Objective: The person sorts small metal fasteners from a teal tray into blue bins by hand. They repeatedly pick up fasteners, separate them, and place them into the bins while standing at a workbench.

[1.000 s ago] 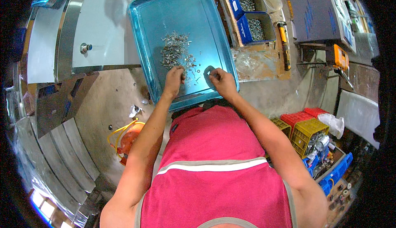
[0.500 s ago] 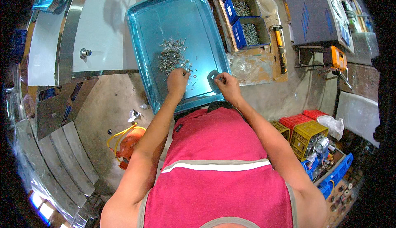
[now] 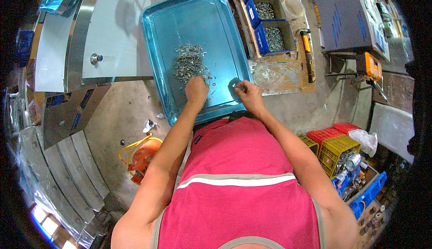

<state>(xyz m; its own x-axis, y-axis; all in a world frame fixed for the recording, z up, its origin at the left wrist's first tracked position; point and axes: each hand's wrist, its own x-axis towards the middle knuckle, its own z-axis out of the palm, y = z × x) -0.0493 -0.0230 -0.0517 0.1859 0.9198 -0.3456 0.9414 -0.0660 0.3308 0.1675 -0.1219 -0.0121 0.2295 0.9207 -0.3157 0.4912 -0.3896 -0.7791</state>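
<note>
A large blue metal tray (image 3: 218, 28) with raised edges lies in front of me. A loose pile of small silvery metal fasteners (image 3: 189, 62) is spread in it, left of the middle, too small to tell whether screws or rivets. At the pile's near edge my left hand (image 3: 197, 89) is closed, its fingertips bent down and mostly hidden behind the knuckles. Over the tray's near right part, my right hand (image 3: 250, 95) holds its thumb and fingers pinched together. Whatever is in either hand is too small or hidden to make out.
Blue bins (image 3: 273, 37) of small metal parts stand right of the tray, near a clear round tub (image 3: 294, 6) and a yellow-black tool (image 3: 308, 55). An orange-red container (image 3: 146, 155) with a yellow hose sits on the floor at left; crates (image 3: 337, 154) are at right.
My left hand has turned a little, and its fingertips are now more hidden at the pile's edge. The right hand stays nearly in place. The whole view has shifted slightly.
</note>
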